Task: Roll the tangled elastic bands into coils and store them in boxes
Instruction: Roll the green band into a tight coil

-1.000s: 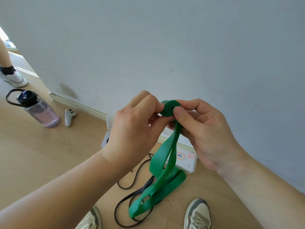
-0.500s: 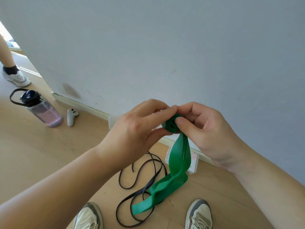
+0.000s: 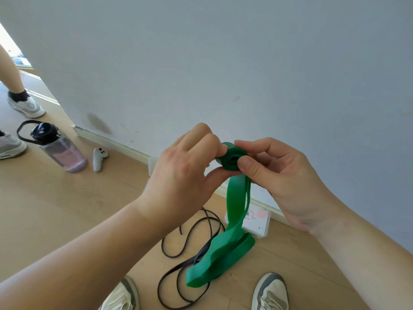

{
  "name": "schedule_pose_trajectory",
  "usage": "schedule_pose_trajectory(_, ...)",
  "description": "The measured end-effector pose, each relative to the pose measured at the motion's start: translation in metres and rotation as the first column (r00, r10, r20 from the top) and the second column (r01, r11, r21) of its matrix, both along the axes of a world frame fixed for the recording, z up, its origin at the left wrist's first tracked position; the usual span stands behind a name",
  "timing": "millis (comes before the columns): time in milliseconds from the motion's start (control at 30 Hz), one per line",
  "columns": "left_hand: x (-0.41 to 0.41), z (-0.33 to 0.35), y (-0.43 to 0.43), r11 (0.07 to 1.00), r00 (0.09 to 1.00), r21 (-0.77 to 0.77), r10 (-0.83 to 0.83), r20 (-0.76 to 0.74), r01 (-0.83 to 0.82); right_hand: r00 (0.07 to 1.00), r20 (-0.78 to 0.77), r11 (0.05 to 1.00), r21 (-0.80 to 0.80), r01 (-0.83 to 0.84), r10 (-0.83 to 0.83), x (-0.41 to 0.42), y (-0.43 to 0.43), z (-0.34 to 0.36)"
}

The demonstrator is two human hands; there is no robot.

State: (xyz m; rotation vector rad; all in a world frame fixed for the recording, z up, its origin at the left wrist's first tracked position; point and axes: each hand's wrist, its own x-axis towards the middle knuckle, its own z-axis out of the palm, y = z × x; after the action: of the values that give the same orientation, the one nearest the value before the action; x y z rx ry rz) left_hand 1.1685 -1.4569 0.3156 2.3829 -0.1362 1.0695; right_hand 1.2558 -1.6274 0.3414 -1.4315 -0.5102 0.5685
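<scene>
wooden floor below, green band (image 3: 232, 161) coil pinched between left hand (image 3: 183, 173) and right hand (image 3: 283, 173), tail hanging down

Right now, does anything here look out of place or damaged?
Nothing looks damaged. The hanging tail of the green band is twisted and bunched near the floor, crossing the loose black band, so it may roll unevenly.

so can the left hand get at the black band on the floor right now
Probably not yet: left hand and right hand both pinch the green coil, and the black band lies on the floor below.
</scene>
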Motion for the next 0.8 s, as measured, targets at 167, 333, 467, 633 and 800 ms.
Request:
schedule_pose_trajectory(167,0.001,0.003,-0.006,0.892,0.951,-0.447,-0.192,-0.24,0.067,0.99,0.104,0.991,-0.089,0.104,-0.095,0.003,-0.001,-0.001)
schedule_pose_trajectory(333,0.001,0.011,-0.006,0.802,0.887,-0.59,-0.202,-0.416,-0.094,0.965,0.26,0.975,-0.197,0.102,-0.048,0.003,-0.005,0.0)
schedule_pose_trajectory(467,0.001,0.017,0.0,0.716,0.845,-0.697,-0.361,-0.394,-0.019,0.962,0.272,0.975,-0.203,0.084,-0.026,0.003,-0.006,0.004)
schedule_pose_trajectory(633,-0.008,0.018,-0.005,0.738,0.906,-0.674,-0.275,-0.32,-0.014,0.986,0.111,0.988,-0.084,0.132,-0.122,0.001,-0.006,0.003)
schedule_pose_trajectory(800,-0.006,0.017,-0.013,0.514,0.967,-0.858,-0.202,-0.154,-0.029,0.977,0.031,0.977,0.026,0.212,-0.212,-0.008,0.004,0.003)
